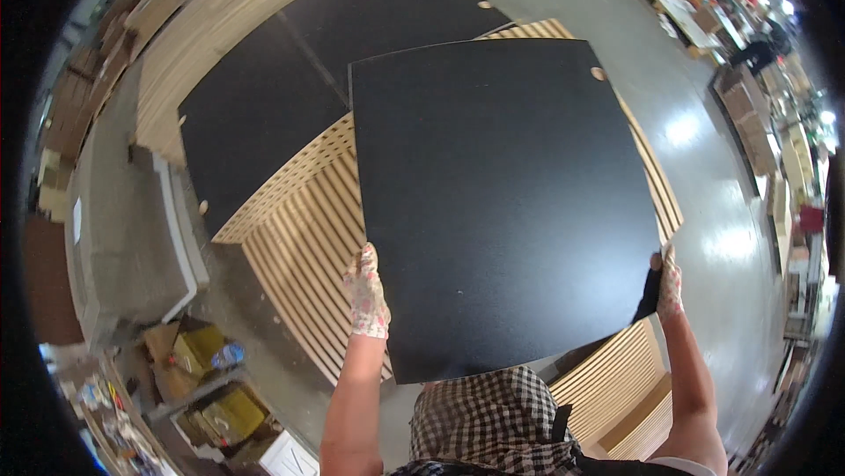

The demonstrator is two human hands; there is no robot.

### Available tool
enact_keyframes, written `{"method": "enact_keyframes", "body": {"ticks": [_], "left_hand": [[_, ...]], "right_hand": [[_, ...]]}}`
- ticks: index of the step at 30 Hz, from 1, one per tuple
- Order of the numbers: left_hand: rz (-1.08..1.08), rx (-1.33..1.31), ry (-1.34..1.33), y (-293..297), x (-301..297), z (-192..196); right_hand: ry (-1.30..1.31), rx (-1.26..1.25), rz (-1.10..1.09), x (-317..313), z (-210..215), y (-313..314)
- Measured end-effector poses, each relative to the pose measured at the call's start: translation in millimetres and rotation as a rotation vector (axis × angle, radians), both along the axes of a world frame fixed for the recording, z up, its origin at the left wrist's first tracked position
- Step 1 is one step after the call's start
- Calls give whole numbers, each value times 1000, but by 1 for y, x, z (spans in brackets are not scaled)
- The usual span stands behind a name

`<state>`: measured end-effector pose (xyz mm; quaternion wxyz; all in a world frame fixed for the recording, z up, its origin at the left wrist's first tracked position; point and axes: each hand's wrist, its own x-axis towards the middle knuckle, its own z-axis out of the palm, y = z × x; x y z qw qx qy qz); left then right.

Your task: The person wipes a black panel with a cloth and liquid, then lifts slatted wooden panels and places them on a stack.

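Observation:
A large flat black panel (502, 203) is held up in front of me, its surface shiny toward the lower right. My left hand (366, 293), in a white glove with a pink floral pattern, is closed on its left edge near the bottom. On the opposite edge, my right hand (671, 282) wears a matching glove and grips the panel. Under and behind it lie slatted light-wood panels (308, 238), partly covered. Farther off, another black board (282, 80) has small light round spots along its edges.
More slatted wood (616, 379) lies close by at my right. A grey covered block (132, 229) stands at the left. Open cartons (198, 353) with yellow contents sit at lower left. Cardboard boxes (748, 115) line the right side. A pale wood sheet (211, 27) lies at far left.

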<state>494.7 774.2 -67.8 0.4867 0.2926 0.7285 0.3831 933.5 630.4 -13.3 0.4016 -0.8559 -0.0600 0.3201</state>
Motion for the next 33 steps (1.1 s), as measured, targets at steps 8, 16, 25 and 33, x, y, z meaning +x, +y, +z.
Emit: {"method": "enact_keyframes", "body": {"ticks": [8, 16, 25, 33], "left_hand": [[225, 237, -141, -132, -121, -33], [642, 42, -153, -318, -298, -14], [629, -177, -80, -309, -321, -40], [574, -89, -45, -222, -305, -160]], "right_hand": [[-90, 97, 232, -102, 32, -50], [233, 13, 565, -260, -6, -91], [14, -192, 693, -282, -127, -116], [-714, -590, 1265, -225, -228, -82]]}}
